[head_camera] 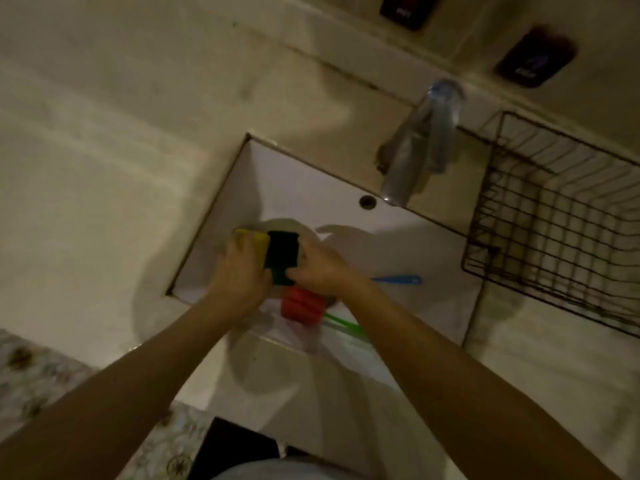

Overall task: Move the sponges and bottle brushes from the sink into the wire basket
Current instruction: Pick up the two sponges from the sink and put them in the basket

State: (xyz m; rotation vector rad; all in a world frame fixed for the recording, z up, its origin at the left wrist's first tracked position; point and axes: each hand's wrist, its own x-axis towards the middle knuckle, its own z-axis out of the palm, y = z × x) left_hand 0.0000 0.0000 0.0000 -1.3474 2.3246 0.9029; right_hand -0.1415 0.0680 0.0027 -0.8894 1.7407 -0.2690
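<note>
Both hands are down in the white sink [304, 188]. My left hand [239, 275] grips a yellow sponge [258, 242] at the sink's left side. Right beside it, my right hand [318, 265] holds a dark green sponge [282, 256]; the two sponges touch. Under my right wrist lies a red bottle brush head [301, 306] with a green handle [346, 327] pointing right. A blue handle [398, 280] sticks out past my right hand; its brush end is hidden. The dark wire basket [554, 216] stands on the counter to the sink's right, apart from both hands.
A chrome tap [412, 150] rises behind the sink, between it and the basket. Two dark wall plates [535, 58] sit on the wall above. Pale counter [86, 209] stretches to the left of the sink. Patterned floor [34, 375] shows at lower left.
</note>
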